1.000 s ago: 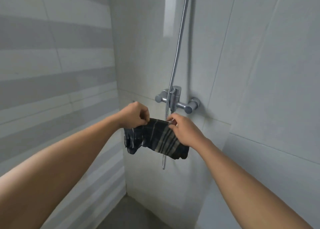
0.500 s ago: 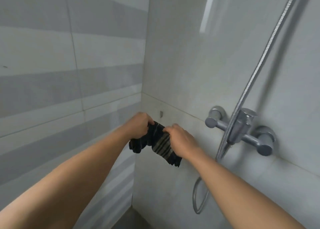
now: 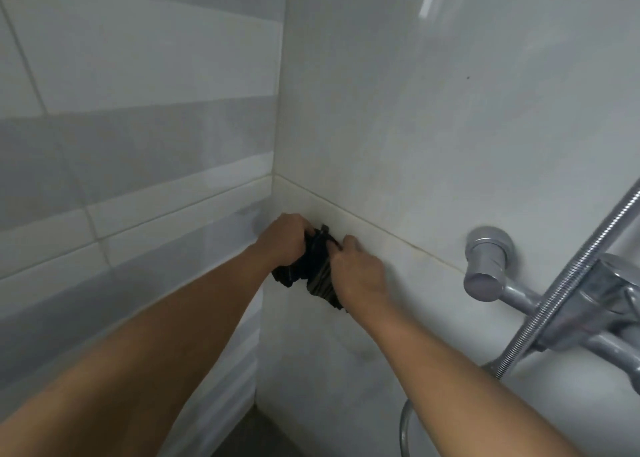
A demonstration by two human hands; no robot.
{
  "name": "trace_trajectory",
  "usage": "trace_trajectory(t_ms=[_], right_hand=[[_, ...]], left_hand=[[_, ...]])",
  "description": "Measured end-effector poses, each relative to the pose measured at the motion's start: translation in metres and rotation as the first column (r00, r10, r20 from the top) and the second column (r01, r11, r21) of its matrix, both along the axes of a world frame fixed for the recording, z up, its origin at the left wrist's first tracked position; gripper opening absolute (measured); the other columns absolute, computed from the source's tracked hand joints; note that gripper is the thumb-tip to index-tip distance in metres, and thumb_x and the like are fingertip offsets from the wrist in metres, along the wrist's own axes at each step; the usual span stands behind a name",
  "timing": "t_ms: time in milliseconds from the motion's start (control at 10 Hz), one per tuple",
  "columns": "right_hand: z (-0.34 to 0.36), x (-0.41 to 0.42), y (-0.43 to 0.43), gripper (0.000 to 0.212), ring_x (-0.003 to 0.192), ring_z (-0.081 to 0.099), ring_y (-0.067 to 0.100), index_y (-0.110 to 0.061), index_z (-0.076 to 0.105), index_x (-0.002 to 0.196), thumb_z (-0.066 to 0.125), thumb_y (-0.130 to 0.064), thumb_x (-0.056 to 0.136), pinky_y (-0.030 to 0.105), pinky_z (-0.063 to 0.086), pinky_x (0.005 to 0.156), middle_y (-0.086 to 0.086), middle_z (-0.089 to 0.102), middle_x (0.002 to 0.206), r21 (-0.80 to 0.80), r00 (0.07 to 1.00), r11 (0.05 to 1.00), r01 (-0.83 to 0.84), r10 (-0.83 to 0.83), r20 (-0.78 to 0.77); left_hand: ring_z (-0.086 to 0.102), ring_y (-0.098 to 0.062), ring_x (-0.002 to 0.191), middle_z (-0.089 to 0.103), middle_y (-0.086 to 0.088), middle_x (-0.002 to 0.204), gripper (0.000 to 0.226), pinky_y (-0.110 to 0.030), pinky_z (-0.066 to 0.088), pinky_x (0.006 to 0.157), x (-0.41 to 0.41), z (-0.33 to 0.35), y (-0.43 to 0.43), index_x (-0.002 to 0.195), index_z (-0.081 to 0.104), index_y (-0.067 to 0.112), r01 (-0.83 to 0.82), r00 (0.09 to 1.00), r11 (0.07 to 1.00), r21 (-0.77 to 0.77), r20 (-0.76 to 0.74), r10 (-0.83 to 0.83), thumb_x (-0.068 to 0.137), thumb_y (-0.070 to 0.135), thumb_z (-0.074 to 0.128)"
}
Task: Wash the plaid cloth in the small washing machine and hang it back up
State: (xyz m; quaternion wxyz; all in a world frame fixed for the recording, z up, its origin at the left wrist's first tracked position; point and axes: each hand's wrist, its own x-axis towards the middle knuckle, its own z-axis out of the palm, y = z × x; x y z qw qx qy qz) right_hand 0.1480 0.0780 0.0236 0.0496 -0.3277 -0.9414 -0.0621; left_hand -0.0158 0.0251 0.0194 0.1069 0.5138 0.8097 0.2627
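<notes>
Both bare arms reached forward, converging. The left hand was curled into a closed grip, knuckles up; the right hand sat just beside it, fingers pinched together.

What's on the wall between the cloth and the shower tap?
Head view: only bare tile and a grout line lie between the cloth and the shower tap; the right hand overlaps the cloth's edge.
</notes>
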Motion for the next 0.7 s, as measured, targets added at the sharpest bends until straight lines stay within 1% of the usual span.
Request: trace_trajectory(t_ms=[100, 200, 300, 400, 500, 600, 700], right_hand=[[-0.01, 0.001, -0.004, 0.063, 0.096, 0.062, 0.027, -0.017, 0.036, 0.148, 0.065, -0.021, 0.092, 0.031, 0.04, 0.064, 0.012, 0.052, 0.121, -0.065, 1.0, 0.998, 0.008, -0.007, 0.016], [-0.013, 0.0, -0.003, 0.074, 0.102, 0.059, 0.028, -0.02, 0.02, 0.156, 0.062, -0.02, 0.094, 0.031, 0.039, 0.067, 0.012, 0.053, 0.122, -0.128, 1.0, 0.992, -0.021, 0.023, 0.013], [-0.005, 0.003, -0.003, 0.066, 0.105, 0.058, 0.029, -0.024, 0.023, 0.155, 0.055, -0.02, 0.097, 0.031, 0.038, 0.068, 0.013, 0.052, 0.122, -0.158, 0.999, 0.986, -0.047, 0.046, -0.011], [0.005, 0.017, -0.007, 0.058, 0.104, 0.058, 0.03, -0.025, 0.031, 0.152, 0.051, -0.019, 0.097, 0.032, 0.038, 0.068, 0.012, 0.054, 0.119, -0.173, 0.998, 0.984, -0.047, 0.039, -0.051], [0.02, 0.035, -0.018, 0.051, 0.108, 0.057, 0.031, -0.022, 0.038, 0.146, 0.048, -0.018, 0.097, 0.033, 0.039, 0.069, 0.012, 0.053, 0.123, -0.201, 0.998, 0.979, -0.035, 0.022, -0.066], [0.038, 0.063, -0.037, 0.047, 0.115, 0.054, 0.033, -0.02, 0.04, 0.144, 0.046, -0.019, 0.097, 0.035, 0.038, 0.074, 0.011, 0.05, 0.131, -0.203, 0.994, 0.979, -0.016, -0.006, -0.111], [0.059, 0.095, -0.059, 0.044, 0.118, 0.053, 0.034, -0.018, 0.044, 0.139, 0.045, -0.02, 0.095, 0.038, 0.038, 0.076, 0.011, 0.05, 0.132, -0.177, 0.987, 0.984, -0.002, -0.027, -0.159]], left_hand=[[0.067, -0.027, 0.1, 0.072, -0.013, 0.118, 0.031, -0.041, 0.058, 0.089, -0.002, -0.003, -0.001, 0.115, 0.078, 0.007, 0.026, 0.999, 1.0, -0.009, 0.045, -0.025, 0.095, -0.002, 0.055], [0.066, -0.028, 0.105, 0.07, -0.01, 0.121, 0.03, -0.045, 0.057, 0.093, -0.001, 0.001, -0.004, 0.12, 0.074, 0.007, 0.056, 0.995, 0.995, -0.079, 0.083, -0.05, 0.096, 0.005, 0.056], [0.063, -0.029, 0.113, 0.066, -0.011, 0.126, 0.03, -0.045, 0.053, 0.1, 0.005, 0.01, -0.011, 0.127, 0.066, 0.007, 0.057, 0.995, 0.991, -0.119, 0.087, -0.047, 0.099, 0.007, 0.055], [0.061, -0.029, 0.116, 0.063, -0.013, 0.131, 0.033, -0.047, 0.051, 0.102, 0.015, 0.021, -0.02, 0.131, 0.059, 0.009, 0.043, 0.998, 0.992, -0.115, 0.059, -0.037, 0.099, 0.018, 0.058], [0.059, -0.028, 0.118, 0.06, -0.01, 0.135, 0.047, -0.046, 0.051, 0.101, 0.031, 0.036, -0.034, 0.14, 0.052, 0.013, 0.025, 1.0, 0.984, -0.179, 0.002, -0.025, 0.099, 0.034, 0.061], [0.059, -0.026, 0.116, 0.06, -0.009, 0.134, 0.049, -0.044, 0.052, 0.098, 0.061, 0.058, -0.052, 0.14, 0.052, 0.015, 0.004, 0.995, 0.978, -0.207, -0.093, -0.024, 0.099, 0.04, 0.059], [0.06, -0.027, 0.113, 0.062, -0.008, 0.128, 0.045, -0.043, 0.054, 0.096, 0.099, 0.082, -0.074, 0.134, 0.057, 0.015, -0.001, 0.989, 0.982, -0.187, -0.147, -0.027, 0.097, 0.04, 0.062]])
